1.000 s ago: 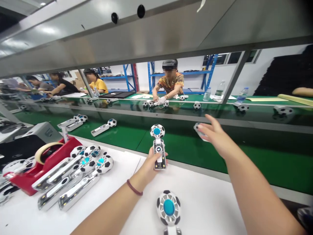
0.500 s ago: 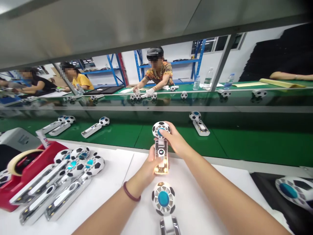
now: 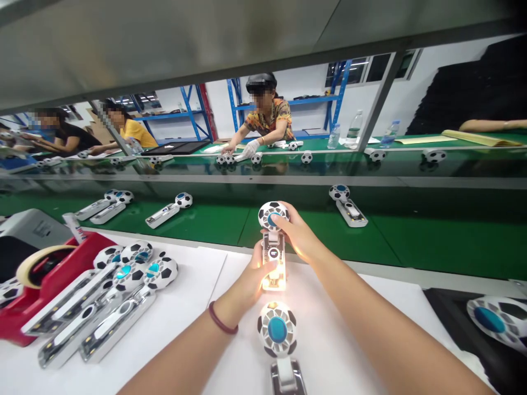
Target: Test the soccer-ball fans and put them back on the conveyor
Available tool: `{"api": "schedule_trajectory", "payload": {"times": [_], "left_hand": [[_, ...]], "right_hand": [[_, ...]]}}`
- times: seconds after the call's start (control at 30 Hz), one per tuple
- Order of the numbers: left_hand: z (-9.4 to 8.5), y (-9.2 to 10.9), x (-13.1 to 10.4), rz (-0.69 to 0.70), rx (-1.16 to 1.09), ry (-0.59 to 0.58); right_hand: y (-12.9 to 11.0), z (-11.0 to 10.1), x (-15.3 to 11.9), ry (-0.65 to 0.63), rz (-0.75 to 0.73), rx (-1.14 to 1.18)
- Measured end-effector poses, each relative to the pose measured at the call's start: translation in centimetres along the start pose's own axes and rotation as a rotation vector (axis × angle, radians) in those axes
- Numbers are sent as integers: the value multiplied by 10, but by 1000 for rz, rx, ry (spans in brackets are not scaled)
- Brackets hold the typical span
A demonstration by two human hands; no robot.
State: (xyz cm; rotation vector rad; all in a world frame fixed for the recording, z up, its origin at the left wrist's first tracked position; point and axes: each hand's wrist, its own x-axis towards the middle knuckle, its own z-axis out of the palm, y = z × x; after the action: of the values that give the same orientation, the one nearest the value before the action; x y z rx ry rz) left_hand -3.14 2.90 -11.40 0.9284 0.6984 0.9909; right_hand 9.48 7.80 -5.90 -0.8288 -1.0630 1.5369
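Both hands hold one football-headed device (image 3: 273, 247) upright in front of me, its clear body glowing warm at the lower end. My left hand (image 3: 251, 277) grips the body, thumb on its front. Around the round black-and-white head is my right hand (image 3: 298, 230), with the thumb on the blue centre. Just below, a second football-headed device (image 3: 277, 330) lies on the white work surface (image 3: 197, 329), touched by neither hand. Several more such devices (image 3: 123, 307) lie in a pile at the left.
A red tape dispenser (image 3: 82, 258) stands left of the pile. Beyond runs a green belt (image 3: 222, 219) carrying devices, one of them (image 3: 349, 206) at the right. A black tray (image 3: 448, 312) is at right. A person (image 3: 267, 118) works opposite, below a metal shelf.
The glow at the held device's lower end has become brighter and wider. The devices on the near belt have shifted slightly right in view. My grip looks the same.
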Motion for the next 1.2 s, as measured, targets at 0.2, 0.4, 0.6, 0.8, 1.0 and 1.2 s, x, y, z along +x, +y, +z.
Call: {"api": "schedule_trajectory", "payload": {"times": [0.2, 0.4, 0.6, 0.8, 1.0, 1.2], "left_hand": [[0, 0, -1, 28, 7, -8], [0, 1, -1, 32, 9, -57], [0, 3, -1, 0, 21, -37], [-3, 4, 0, 8, 94, -46], [-5, 7, 0, -13, 104, -54], [-4, 10, -2, -10, 86, -121]], "right_hand": [[3, -1, 0, -3, -24, -14], [5, -4, 2, -2, 0, -43], [20, -13, 2, -130, 218, -69], [30, -11, 1, -174, 271, 7], [25, -10, -1, -192, 282, 35], [24, -14, -2, -247, 287, 63]]}}
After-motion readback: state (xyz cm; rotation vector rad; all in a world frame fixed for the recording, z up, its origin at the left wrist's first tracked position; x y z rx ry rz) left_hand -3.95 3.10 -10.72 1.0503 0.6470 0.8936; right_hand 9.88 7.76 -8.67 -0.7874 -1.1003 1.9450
